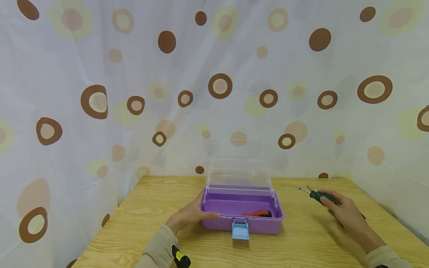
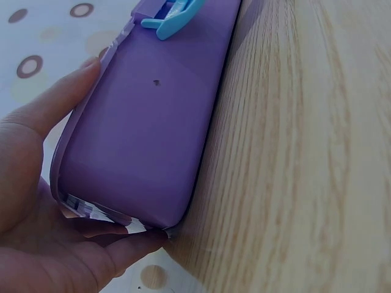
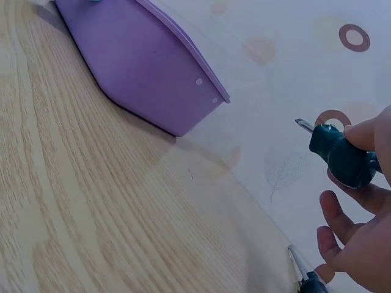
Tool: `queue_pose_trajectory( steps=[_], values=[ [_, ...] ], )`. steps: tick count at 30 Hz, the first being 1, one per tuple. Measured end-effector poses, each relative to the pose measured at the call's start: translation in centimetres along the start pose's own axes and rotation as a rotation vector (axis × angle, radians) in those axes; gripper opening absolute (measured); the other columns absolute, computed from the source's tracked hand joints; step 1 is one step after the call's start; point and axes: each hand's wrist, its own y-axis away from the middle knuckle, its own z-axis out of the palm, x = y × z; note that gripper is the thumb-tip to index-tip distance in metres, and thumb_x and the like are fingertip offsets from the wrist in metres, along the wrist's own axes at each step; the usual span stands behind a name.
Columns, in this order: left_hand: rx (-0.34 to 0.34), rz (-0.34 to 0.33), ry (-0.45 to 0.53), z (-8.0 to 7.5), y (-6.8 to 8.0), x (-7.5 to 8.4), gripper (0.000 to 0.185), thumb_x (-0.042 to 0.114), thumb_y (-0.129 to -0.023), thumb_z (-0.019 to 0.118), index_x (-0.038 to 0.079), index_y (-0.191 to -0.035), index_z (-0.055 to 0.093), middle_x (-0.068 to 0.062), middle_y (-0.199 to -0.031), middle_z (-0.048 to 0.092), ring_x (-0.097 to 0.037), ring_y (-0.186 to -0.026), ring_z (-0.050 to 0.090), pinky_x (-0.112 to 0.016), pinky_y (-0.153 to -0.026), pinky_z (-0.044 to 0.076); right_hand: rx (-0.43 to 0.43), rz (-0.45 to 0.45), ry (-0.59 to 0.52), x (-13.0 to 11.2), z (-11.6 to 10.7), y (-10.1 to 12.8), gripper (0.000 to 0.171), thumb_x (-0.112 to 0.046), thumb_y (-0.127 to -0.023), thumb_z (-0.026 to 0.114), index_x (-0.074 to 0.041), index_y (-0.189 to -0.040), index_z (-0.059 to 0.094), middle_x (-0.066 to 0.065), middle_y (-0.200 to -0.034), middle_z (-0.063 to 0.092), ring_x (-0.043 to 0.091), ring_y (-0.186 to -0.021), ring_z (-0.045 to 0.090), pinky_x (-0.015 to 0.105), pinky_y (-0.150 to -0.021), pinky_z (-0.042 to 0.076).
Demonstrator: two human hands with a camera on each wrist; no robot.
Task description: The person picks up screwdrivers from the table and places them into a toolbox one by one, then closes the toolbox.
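Observation:
A purple toolbox [image 1: 258, 226] stands on the table, its clear lid [image 1: 239, 171] raised at the back. My left hand [image 1: 192, 212] grips its left end, thumb on the front rim and fingers round the side. Inside lies a red and black handle [image 1: 258, 214]; the rest of that tool is hidden. To the right of the box, my right hand [image 1: 348, 216] holds a green-handled screwdriver [image 3: 342, 155] between thumb and fingers, its metal tip towards the box. A second screwdriver [image 3: 311, 284] shows below that hand; whether it touches the hand, I cannot tell.
A light blue latch [image 1: 240, 230] hangs down at the toolbox's front. The wooden table [image 1: 127, 227] reaches back to a white curtain [image 1: 187, 63] with brown circles. Near my left sleeve is a black and yellow object [image 1: 181, 257].

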Motion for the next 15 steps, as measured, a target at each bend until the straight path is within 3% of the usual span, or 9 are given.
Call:
queue_pose_trajectory(
  steps=[6, 12, 15],
  values=[
    [-0.001, 0.000, 0.002, 0.0, 0.0, 0.0, 0.121, 0.029, -0.087, 0.083, 0.014, -0.166, -0.007, -0.019, -0.162, 0.030, -0.038, -0.141, 0.040, -0.060, -0.119, 0.021, -0.050, -0.018, -0.135, -0.6, 0.4, -0.1, 0.052, -0.032, -0.111, 0.050, 0.000, -0.151, 0.044, 0.025, -0.144, 0.046, -0.003, -0.106, 0.059, 0.027, -0.089, 0.056],
    [0.000, -0.002, -0.011, 0.0, 0.0, -0.1, 0.122, 0.030, -0.086, 0.083, 0.014, -0.166, -0.007, -0.020, -0.163, 0.029, -0.038, -0.141, 0.040, -0.061, -0.119, 0.021, -0.102, -0.021, -0.264, -1.1, 0.7, -0.2, 0.043, -0.027, -0.111, 0.050, -0.007, -0.149, 0.050, -0.002, -0.131, 0.053, 0.004, -0.109, 0.063, 0.029, -0.089, 0.057],
    [-0.006, 0.003, -0.009, -0.1, 0.0, -0.1, 0.121, 0.030, -0.087, 0.083, 0.014, -0.166, -0.007, -0.019, -0.163, 0.029, -0.038, -0.141, 0.040, -0.060, -0.119, 0.021, -0.119, -0.031, -0.299, -1.4, 1.0, -0.2, 0.041, -0.026, -0.111, 0.050, -0.009, -0.149, 0.050, -0.007, -0.130, 0.053, 0.006, -0.110, 0.063, 0.030, -0.089, 0.057]
  ],
)
